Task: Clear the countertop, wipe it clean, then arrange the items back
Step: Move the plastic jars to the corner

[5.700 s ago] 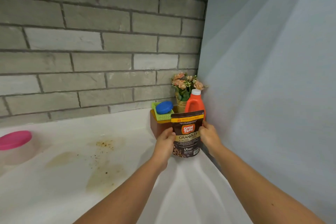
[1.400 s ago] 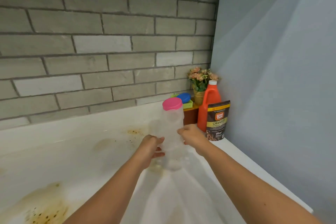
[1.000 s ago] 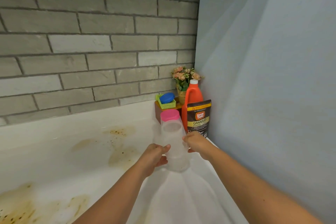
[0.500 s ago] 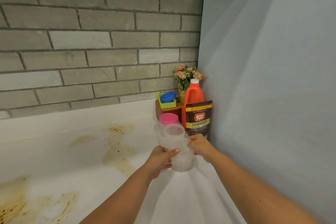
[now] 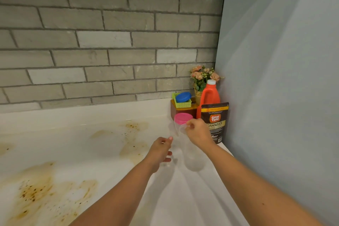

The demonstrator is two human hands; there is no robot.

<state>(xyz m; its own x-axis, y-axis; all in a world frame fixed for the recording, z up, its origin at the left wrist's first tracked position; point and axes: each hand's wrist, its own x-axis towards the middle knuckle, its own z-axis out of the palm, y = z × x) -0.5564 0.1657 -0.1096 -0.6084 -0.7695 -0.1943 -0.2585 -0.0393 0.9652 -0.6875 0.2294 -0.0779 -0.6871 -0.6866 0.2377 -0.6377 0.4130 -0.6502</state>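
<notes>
Looks like the clearing step: right hand [image 5: 199, 135] pinches the rim of the lidless clear jar [image 5: 194, 159] at 1 o'clock, just beside the pink-lidded jar [image 5: 183, 118] and coffee granules pouch [image 5: 215, 121]. Can't tell if the left hand [image 5: 159, 150] grips anything. Next up, I'd guess: let go, then wipe the stained tabletop [image 5: 73, 143].

Corner of the coffee pouch [image 5: 216, 115] hidden behind my right hand [image 5: 199, 134], its small print unreadable, clear cup [image 5: 193, 158] below my right fingers blurred, outline faint, unclear whether my left hand [image 5: 159, 150] touches the pink-lidded jar [image 5: 183, 118], both forearms cut by the bottom edge.
</notes>
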